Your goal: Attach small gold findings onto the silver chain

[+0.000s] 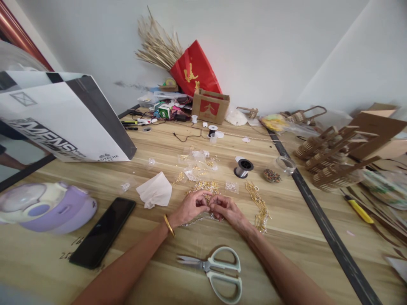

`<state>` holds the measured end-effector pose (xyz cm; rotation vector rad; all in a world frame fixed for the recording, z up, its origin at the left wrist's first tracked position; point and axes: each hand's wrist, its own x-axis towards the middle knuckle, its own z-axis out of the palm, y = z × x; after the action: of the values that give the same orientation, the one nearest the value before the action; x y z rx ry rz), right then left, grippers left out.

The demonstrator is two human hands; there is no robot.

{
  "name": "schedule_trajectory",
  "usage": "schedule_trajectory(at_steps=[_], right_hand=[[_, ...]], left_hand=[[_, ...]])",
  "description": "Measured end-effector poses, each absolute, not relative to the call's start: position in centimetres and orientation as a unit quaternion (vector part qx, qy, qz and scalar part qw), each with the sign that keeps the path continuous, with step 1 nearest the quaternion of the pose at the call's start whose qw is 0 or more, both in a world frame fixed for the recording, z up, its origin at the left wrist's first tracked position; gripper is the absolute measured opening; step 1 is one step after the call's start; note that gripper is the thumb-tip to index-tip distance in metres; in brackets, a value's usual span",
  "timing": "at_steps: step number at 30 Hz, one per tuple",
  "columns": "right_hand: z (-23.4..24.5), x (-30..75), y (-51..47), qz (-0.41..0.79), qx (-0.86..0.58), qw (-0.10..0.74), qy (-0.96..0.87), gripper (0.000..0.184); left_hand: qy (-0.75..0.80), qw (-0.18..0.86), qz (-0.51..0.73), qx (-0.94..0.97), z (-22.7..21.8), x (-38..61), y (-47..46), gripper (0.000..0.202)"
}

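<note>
My left hand [190, 207] and my right hand [226, 209] meet over the wooden table [133, 258], fingertips pinched together on a small gold piece between them. A gold bangle sits on my left wrist. Just beyond my fingers lies a pile of small gold findings [203, 186]. A gold chain [259, 205] trails along the table right of my right hand. What exactly sits between my fingertips is too small to make out.
Scissors [214, 271] lie close in front of me. A black phone [103, 231], a crumpled tissue [155, 190] and a purple case [47, 207] lie left. A thread spool [243, 167], a bead dish [271, 175] and wooden baskets [333, 156] are right; a white bag [63, 123] stands far left.
</note>
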<state>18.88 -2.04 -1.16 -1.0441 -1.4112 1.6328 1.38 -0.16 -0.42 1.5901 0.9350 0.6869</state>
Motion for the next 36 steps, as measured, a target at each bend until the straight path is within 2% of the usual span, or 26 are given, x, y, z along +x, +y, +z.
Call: schedule_trajectory(at_steps=[8, 15, 22, 36], right_hand=[[-1.4, 19.0, -2.0, 0.632, -0.416, 0.388, -0.527, 0.031], [-2.4, 19.3, -1.5, 0.675, -0.389, 0.417, -0.468, 0.031], [-2.2, 19.4, -1.4, 0.714, -0.367, 0.406, -0.436, 0.031], [-0.6, 19.0, -2.0, 0.658, -0.402, 0.425, -0.474, 0.034]], left_hand=[[0.407, 0.517, 0.290, 0.694, -1.1, 1.3, 0.0, 0.041], [0.426, 0.400, 0.255, 0.770, -1.4, 1.3, -0.1, 0.009], [0.406, 0.320, 0.255, 0.817, -1.6, 1.4, -0.1, 0.015], [0.381, 0.480, 0.288, 0.736, -0.4, 1.9, -0.2, 0.013]])
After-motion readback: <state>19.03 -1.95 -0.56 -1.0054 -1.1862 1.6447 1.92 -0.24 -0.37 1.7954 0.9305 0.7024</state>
